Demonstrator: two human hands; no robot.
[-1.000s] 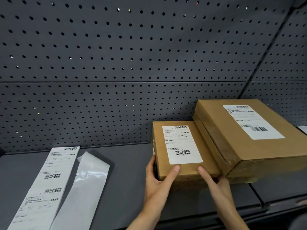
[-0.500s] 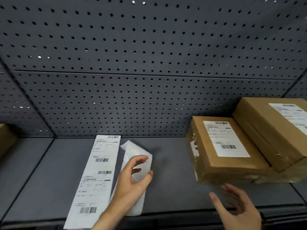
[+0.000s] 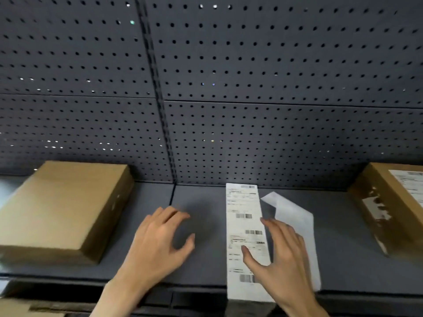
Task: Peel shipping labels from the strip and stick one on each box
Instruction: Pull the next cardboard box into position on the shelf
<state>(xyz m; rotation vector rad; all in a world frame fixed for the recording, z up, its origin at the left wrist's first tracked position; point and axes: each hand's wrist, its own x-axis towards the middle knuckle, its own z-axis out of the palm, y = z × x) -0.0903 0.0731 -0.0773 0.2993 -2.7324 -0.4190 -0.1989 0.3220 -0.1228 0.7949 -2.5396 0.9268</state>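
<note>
I am reaching my right hand (image 3: 282, 257) over the label strip (image 3: 246, 236), which is lying lengthwise near the shelf (image 3: 201, 266) front edge, with my fingers spread and gripping nothing, beside the peeled backing paper (image 3: 297, 225). My left hand (image 3: 160, 241) is hovering loosely curled and empty over the bare shelf between the strip and the unlabelled cardboard box (image 3: 61, 209) at the left end, while a labelled box (image 3: 389, 202) is sitting at the right edge. I judge I am starting the next label: I need to pinch a corner, peel it cleanly, and carry it left.
</note>
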